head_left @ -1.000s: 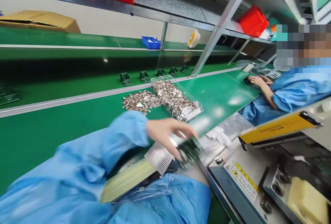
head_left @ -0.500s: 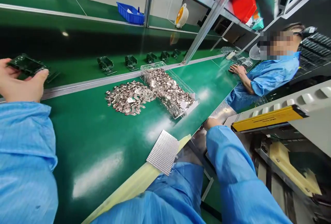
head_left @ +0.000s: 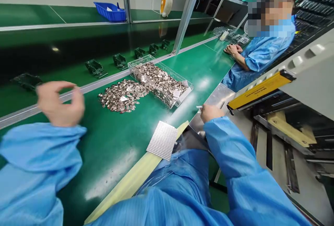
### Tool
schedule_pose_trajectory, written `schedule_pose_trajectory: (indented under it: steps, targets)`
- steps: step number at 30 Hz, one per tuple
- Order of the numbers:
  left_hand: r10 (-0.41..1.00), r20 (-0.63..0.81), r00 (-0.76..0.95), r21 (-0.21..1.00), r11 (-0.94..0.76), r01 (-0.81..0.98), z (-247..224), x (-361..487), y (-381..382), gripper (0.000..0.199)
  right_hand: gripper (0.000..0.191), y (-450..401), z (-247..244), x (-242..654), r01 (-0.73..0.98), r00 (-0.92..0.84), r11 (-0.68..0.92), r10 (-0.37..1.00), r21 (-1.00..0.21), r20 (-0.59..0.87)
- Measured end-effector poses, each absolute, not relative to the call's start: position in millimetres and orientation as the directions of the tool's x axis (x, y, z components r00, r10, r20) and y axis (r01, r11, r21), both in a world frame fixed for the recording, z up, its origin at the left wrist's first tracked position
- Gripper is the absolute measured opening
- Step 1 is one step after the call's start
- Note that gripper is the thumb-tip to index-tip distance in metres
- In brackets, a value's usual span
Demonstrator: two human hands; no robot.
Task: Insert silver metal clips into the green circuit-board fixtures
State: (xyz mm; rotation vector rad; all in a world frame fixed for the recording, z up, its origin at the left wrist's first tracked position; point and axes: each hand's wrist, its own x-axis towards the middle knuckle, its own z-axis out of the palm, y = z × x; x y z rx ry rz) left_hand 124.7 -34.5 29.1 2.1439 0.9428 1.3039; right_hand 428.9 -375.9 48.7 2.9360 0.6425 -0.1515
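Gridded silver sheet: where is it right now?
Head view: the gridded silver sheet lies on the green belt, overlapping a pale yellow strip, left of the right hand.

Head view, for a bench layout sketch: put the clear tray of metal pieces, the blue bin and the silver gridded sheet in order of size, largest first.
1. Clear plastic tray: largest.
2. Blue plastic bin and silver gridded sheet: they look alike, and the bin stands farther away, so I cannot rank them.

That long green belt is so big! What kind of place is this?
It looks like an electronics factory: a long green conveyor belt, small dark circuit boards spaced along the belt beyond it, and a worker in a blue gown at the same line.
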Motion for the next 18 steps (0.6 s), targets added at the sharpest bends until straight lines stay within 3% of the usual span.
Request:
schedule_pose_trajectory:
  steps: [2,4,7,11,18]
  targets:
    - [0.458,0.685,0.566,0.519,-0.853,0.062,30.0,145.8,-97.2,0.008,0.029,-388.8,50.5,398.0,0.455,0.891,-0.885,0.45,0.099,-0.069]
    - [0.102,0.588,0.803,0.487,-0.837,-0.25,28.9,165.5,-156.9,0.01,0.032,-405.1,43.6,369.0,0.499,0.866,-0.864,0.5,0.07,-0.004]
    - [-0.189,0.414,0.891,0.492,-0.777,-0.393,25.0,189.6,-220.0,0.015,0.035,-430.8,19.9,339.1,0.602,0.796,-0.79,0.581,-0.119,0.171]
    - [-0.221,0.168,0.961,0.504,-0.818,-0.277,20.3,210.2,-251.5,0.022,0.04,-453.9,-14.0,322.6,0.658,0.749,-0.617,0.598,-0.432,0.287]
    - [-0.16,-0.087,0.983,0.4,-0.909,-0.112,30.3,225.8,-264.4,0.016,0.037,-461.8,-30.1,315.8,0.65,0.71,-0.455,0.65,-0.609,0.272]
